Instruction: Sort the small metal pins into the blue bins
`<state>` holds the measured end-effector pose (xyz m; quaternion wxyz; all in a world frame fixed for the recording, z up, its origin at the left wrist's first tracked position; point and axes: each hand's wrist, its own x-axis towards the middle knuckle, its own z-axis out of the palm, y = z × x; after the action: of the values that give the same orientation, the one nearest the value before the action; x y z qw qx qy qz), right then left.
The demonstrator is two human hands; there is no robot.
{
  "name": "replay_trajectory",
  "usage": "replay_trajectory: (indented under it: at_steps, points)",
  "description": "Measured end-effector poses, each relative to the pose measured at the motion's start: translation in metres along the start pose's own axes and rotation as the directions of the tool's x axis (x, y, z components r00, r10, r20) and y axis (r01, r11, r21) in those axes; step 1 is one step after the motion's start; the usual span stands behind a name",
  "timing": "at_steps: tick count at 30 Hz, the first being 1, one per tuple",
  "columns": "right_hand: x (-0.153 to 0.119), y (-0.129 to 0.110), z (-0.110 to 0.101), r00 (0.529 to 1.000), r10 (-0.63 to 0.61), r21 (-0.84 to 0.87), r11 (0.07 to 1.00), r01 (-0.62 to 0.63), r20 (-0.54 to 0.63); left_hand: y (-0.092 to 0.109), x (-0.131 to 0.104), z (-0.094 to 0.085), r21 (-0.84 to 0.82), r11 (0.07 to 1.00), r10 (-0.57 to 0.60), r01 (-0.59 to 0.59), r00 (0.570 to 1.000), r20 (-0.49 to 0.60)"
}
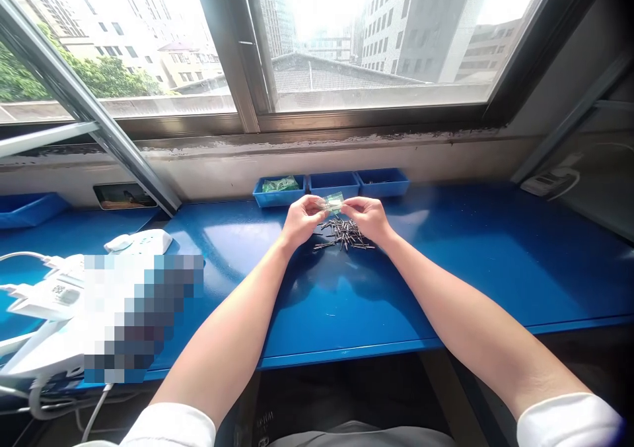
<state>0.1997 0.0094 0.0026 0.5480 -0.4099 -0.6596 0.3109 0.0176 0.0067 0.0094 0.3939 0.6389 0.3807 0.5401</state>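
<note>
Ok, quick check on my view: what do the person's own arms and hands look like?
White sleeves end around the elbows, leaving both forearms bare. The left hand and right hand are ungloved. I see no watch, bracelet, cable or marking on either arm.

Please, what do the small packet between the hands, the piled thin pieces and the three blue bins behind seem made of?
Small packet: likely thin plastic film, glossy and partly see-through, with bright reflections.
Thin pieces: probably metal, dark with shiny glints.
Three blue bins: apparently moulded plastic, smooth and evenly coloured, though painted metal cannot be ruled out.
</note>
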Motion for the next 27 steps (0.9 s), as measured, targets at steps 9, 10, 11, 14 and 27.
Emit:
replay_trajectory:
  at_steps: [9, 10, 11, 14, 27]
  points:
    - [-0.004, -0.008, 0.002, 0.993, -0.118, 0.009, 0.993, 0.118, -0.009, 0.007, -0.004, 0.001, 0.158, 0.966, 0.225, -0.206, 0.968, -0.113]
    - [-0.004, -0.009, 0.002, 0.996, -0.086, 0.028, 0.996, 0.086, -0.004, 0.007, -0.004, 0.001, 0.14, 0.971, 0.211, -0.195, 0.971, -0.115]
    - [-0.004, -0.01, 0.001, 0.999, -0.045, 0.041, 0.998, 0.045, 0.005, 0.007, -0.003, 0.001, 0.108, 0.979, 0.183, -0.171, 0.977, -0.113]
    - [-0.004, -0.012, 0.001, 0.997, 0.062, 0.029, 0.998, -0.064, 0.05, 0.005, -0.002, 0.001, -0.009, 0.997, 0.075, -0.076, 0.994, -0.082]
    - [0.004, -0.01, -0.01, 0.994, 0.102, -0.008, 0.995, -0.102, -0.042, -0.005, -0.001, -0.001, 0.288, 0.957, -0.003, 0.046, 0.989, -0.149]
